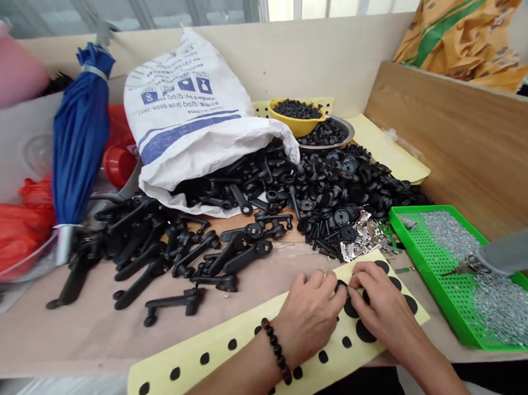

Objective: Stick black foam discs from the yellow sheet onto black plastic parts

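Note:
A long pale-yellow backing sheet [239, 372] lies slantwise along the front of the table, with rows of black stickers on it, small ones at left and larger round ones at right. Above its right part my left hand [313, 316], wearing a dark bead bracelet [276, 350], has its fingers pinched together. Close against it, my right hand [380, 303] is closed too, thumb and fingertips together. A small black sticker [340, 286] shows between the fingertips of both hands. The fingers partly hide their exact hold on it. Large black round stickers [365, 331] lie under the right hand.
Black crank handles [245, 255] spread behind the sheet, some spilling from a white woven sack [187, 107]. Black round caps [339, 184], springs and metal clips [369, 236] are heaped further right. A green tray [430, 282] holds small metal parts. A blue umbrella [78, 131] leans left.

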### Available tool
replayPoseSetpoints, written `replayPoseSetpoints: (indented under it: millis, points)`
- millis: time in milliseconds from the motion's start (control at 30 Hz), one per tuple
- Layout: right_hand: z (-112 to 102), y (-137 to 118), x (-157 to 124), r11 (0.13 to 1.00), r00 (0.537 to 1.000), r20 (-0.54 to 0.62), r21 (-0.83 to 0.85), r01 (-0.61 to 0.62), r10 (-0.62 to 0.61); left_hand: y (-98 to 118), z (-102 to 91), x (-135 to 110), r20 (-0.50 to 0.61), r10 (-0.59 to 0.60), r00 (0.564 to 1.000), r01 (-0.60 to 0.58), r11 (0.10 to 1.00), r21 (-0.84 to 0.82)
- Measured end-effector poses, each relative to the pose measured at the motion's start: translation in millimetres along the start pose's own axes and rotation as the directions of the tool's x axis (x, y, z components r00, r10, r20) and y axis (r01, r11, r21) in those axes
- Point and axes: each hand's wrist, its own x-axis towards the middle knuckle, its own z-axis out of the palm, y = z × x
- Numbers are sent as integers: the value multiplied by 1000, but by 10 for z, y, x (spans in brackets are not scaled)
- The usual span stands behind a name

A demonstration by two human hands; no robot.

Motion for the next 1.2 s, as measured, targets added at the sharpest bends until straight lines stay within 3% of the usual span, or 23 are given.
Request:
replayPoseSetpoints:
  millis: [133,267,367,433,533,667,867,967,1033,1067,1100,1167,1200]
  points:
    - [-35,-8,-32,991,1000,22,135,14,-17,0,7,-41,-3,1,1000,-1,1000,-27]
    - [-23,45,-82,984,993,54,151,98,-107,-141,-93,-125,-27,-8,1000,3,988,-155]
    - [-14,63,-88,985,994,60,155,78,-88,-389,-266,-109,-87,-138,987,125,983,-135]
    - [-36,59,-76,983,995,67,175,62,-74,-595,-400,-39,-131,-282,950,279,959,-39]
    - [-95,56,-67,975,990,131,223,21,-52,-884,-530,109,-104,-428,898,437,895,87]
    - [-123,104,-103,947,976,211,296,-121,59,-1089,-512,238,-21,-421,907,421,902,100]
    - [-88,193,-126,800,959,181,529,-283,219,-1108,-444,226,-3,-326,945,326,945,-16]
    - [-133,181,-135,674,932,180,650,-352,314,-1116,-496,253,-53,-327,944,319,940,-125]
    - [-171,164,-150,583,915,219,715,-387,339,-1118,-562,297,-118,-351,929,308,909,-282]
    - [-187,155,-158,541,908,240,740,-400,342,-1108,-595,321,-150,-382,912,286,853,-437]
    - [-199,146,-164,503,903,258,761,-409,343,-1088,-622,341,-165,-427,889,241,744,-624]
    - [-216,123,-168,432,892,284,796,-424,352,-1001,-642,360,-105,-522,846,111,365,-924]
    - [-222,109,-164,397,886,296,810,-431,357,-931,-630,352,-32,-545,838,69,163,-984]
